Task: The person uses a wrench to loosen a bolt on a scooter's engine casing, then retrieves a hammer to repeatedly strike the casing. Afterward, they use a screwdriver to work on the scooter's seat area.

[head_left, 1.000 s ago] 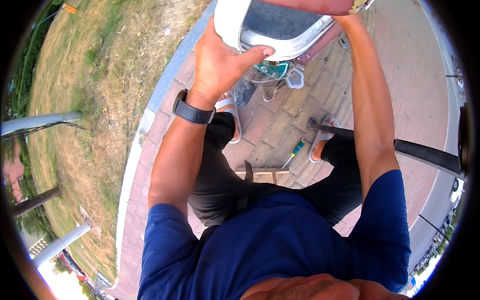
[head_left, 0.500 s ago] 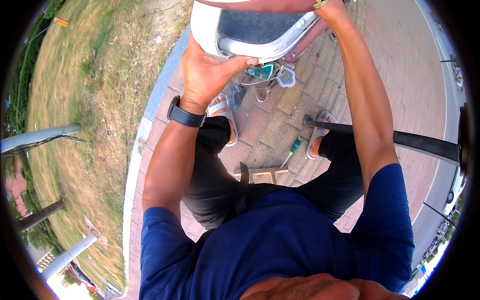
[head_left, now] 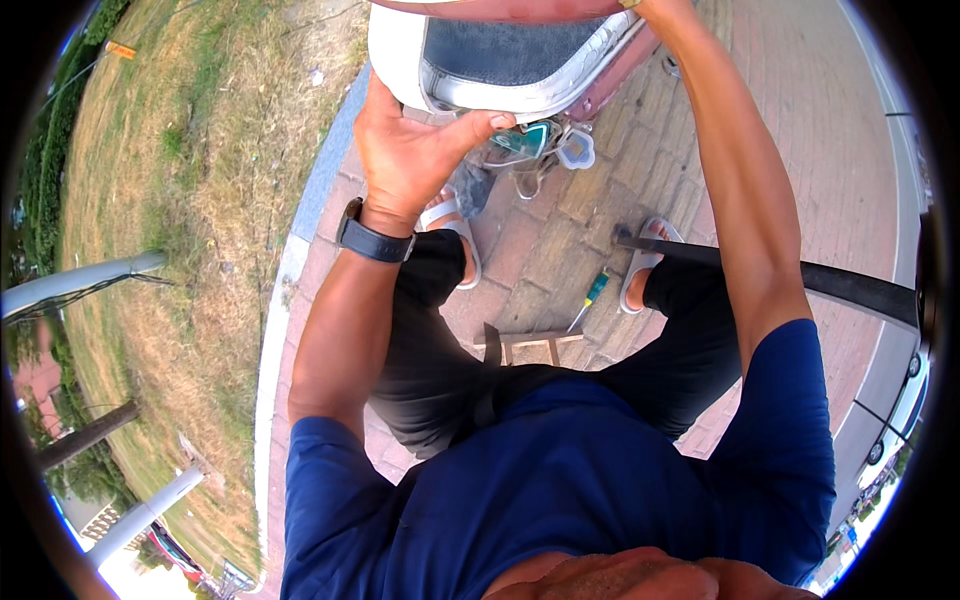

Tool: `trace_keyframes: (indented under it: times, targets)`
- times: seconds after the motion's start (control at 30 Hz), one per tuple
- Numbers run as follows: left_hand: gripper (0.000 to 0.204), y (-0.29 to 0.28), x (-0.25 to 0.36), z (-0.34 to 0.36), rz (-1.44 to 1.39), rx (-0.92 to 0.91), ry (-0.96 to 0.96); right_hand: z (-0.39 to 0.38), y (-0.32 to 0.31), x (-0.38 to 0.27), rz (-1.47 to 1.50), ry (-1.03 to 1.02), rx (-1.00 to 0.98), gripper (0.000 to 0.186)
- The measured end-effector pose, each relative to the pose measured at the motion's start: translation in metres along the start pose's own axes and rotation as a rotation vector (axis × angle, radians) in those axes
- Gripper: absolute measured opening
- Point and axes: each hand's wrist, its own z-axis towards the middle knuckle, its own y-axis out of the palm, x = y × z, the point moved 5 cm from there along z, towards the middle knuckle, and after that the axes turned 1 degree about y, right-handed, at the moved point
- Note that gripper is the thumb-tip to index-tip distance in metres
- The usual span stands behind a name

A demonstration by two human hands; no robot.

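Note:
A large white-rimmed casing (head_left: 398,50) with a dark grey inset panel (head_left: 505,55) and maroon parts fills the top of the view; its exact kind does not show. My left hand (head_left: 405,150) grips its lower left edge, thumb along the underside of the rim and fingers hidden behind it. My right hand (head_left: 648,8) is at the casing's upper right, mostly cut off by the frame, its fingers out of sight. Below the casing hang or lie a green piece (head_left: 530,138), a clear plastic piece (head_left: 576,150) and loose wires.
Between my feet a green-and-yellow screwdriver (head_left: 597,288) leans by a small wooden stool (head_left: 552,336). A dark bar (head_left: 850,292) crosses from the right toward my right foot. Brick paving (head_left: 560,250) meets a pale kerb (head_left: 290,262) and dry grass on the left. A white car (head_left: 895,415) is at far right.
The casing and both hands have shifted slightly left and up in the view, the grip of my left hand unchanged. More of the white car shows on the road at right.

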Motion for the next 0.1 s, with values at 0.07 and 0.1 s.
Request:
trace_keyframes:
  times: [0.07, 0.1]
  targets:
    - [0.106, 0.0006, 0.0000, -0.0007, -0.003, 0.008, 0.009, 0.0059, 0.0007, 0.0023, -0.028, -0.048, 0.015, 0.045]
    - [0.106, -0.0010, -0.0019, -0.0020, 0.002, 0.017, 0.010, 0.0062, 0.0039, 0.0031, -0.022, -0.049, 0.010, 0.045]
